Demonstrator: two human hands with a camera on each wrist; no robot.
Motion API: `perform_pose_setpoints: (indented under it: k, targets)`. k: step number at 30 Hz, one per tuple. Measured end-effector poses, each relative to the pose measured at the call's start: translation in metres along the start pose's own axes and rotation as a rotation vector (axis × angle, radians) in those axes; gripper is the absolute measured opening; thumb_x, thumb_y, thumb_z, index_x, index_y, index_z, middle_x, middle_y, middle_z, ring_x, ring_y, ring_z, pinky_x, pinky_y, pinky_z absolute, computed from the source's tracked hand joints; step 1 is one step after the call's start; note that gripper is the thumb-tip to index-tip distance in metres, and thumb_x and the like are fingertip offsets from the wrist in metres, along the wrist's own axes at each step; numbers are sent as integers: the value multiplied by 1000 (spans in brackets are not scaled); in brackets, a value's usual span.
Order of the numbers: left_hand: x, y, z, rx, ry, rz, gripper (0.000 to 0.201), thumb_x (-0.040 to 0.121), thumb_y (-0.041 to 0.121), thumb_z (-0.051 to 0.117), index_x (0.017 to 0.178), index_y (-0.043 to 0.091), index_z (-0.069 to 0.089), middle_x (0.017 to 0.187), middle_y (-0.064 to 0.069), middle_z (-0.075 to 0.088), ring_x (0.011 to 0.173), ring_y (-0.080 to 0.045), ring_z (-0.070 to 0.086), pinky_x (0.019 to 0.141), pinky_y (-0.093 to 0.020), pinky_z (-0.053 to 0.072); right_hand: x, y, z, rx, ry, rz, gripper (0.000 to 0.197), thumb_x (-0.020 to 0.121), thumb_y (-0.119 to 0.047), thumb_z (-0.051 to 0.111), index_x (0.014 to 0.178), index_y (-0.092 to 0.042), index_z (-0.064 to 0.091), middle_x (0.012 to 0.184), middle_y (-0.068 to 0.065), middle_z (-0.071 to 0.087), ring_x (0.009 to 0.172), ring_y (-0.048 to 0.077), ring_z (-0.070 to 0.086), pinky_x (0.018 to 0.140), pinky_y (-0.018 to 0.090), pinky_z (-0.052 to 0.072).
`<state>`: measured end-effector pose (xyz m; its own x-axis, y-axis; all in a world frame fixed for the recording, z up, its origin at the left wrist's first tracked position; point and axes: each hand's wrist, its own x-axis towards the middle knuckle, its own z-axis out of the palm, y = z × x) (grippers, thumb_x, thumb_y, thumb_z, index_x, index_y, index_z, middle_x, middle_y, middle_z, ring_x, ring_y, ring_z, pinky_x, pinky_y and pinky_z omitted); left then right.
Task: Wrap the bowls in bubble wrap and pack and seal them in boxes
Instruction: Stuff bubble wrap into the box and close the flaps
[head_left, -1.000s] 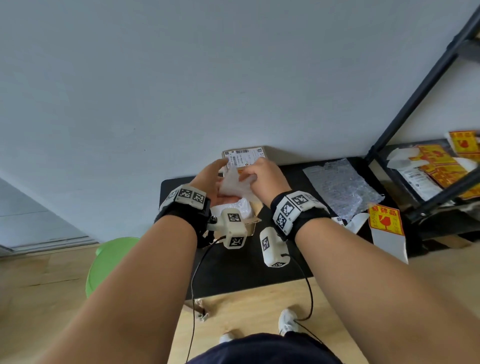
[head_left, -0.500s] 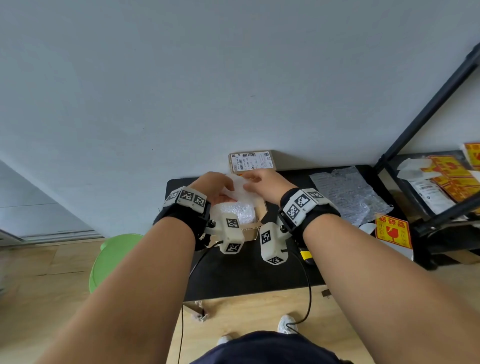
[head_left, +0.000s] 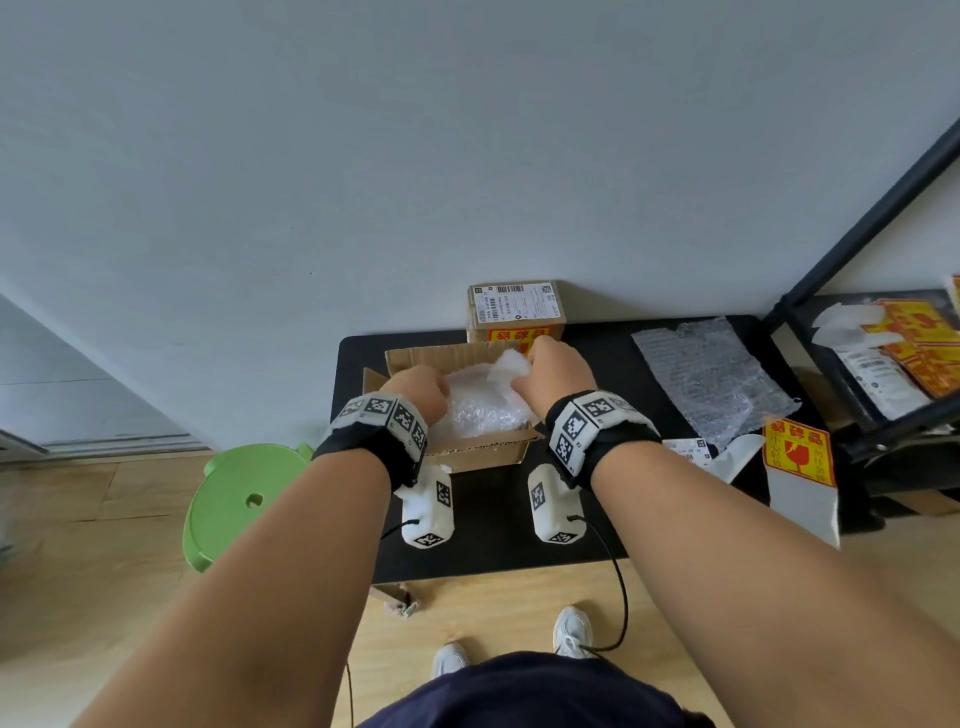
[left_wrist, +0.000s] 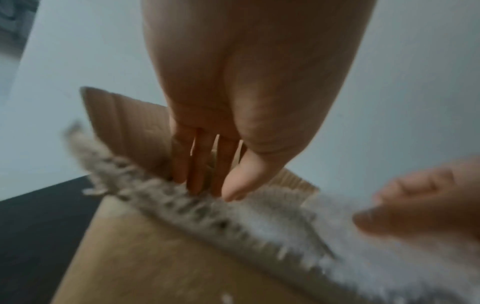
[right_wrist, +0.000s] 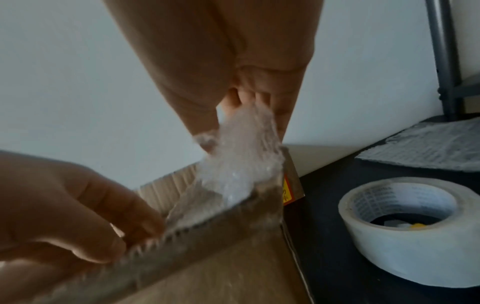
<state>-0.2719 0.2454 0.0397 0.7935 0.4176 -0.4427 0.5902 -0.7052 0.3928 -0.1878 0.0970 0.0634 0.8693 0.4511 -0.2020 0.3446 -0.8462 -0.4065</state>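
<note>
Box (head_left: 470, 453) plain brown cardboard, ribbed edge. Bubble wrap (head_left: 480, 400) in it clear-white, dotted with bubbles. Table (head_left: 498, 540) black. Back box (head_left: 514, 312) brown, white barcode label, yellow-red sticker. Stool (head_left: 244, 499) lime green. Tape roll (right_wrist: 410, 230) whitish. Wristbands (head_left: 382, 426) black with black-white square codes. Floor (head_left: 93, 571) light wood.

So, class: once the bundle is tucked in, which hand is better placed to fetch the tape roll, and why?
Likely the right hand: the tape roll sits just right of the open box, on that hand's side, though it must first release the bubble wrap.
</note>
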Motion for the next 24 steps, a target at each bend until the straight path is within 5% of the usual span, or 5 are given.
perform_pose_setpoints:
  k: [6, 10, 17, 24]
  targets:
    - [0, -11, 26, 245, 38, 149, 60, 87, 9, 57, 141, 31, 44, 138, -3, 43, 124, -26, 47, 102, -41, 45, -2, -5, 24, -143, 108, -56, 32, 95, -9, 51, 126, -7, 43, 122, 12, 52, 109, 29, 55, 79, 36, 47]
    - [3, -18, 34, 240, 90, 199, 52, 88, 11, 55, 136, 29, 47, 133, -3, 42, 119, -25, 49, 96, -41, 49, -1, -12, 36, -234, 57, -65, 38, 96, -6, 47, 133, -4, 41, 127, 13, 51, 117, 29, 51, 87, 38, 48]
    - [8, -20, 33, 228, 61, 190, 52, 89, 13, 56, 136, 31, 45, 135, 0, 42, 116, -24, 53, 93, -40, 51, 9, -22, 36, -370, -270, -16, 24, 99, -9, 46, 119, -5, 59, 121, 14, 62, 111, 31, 60, 89, 40, 49]
    - [13, -19, 28, 270, 4, 181, 56, 89, 13, 56, 140, 32, 41, 137, 0, 40, 116, -24, 52, 94, -42, 50, 12, -30, 29, -362, -277, -4, 29, 97, -11, 47, 124, -4, 53, 116, 14, 63, 108, 30, 60, 87, 37, 49]
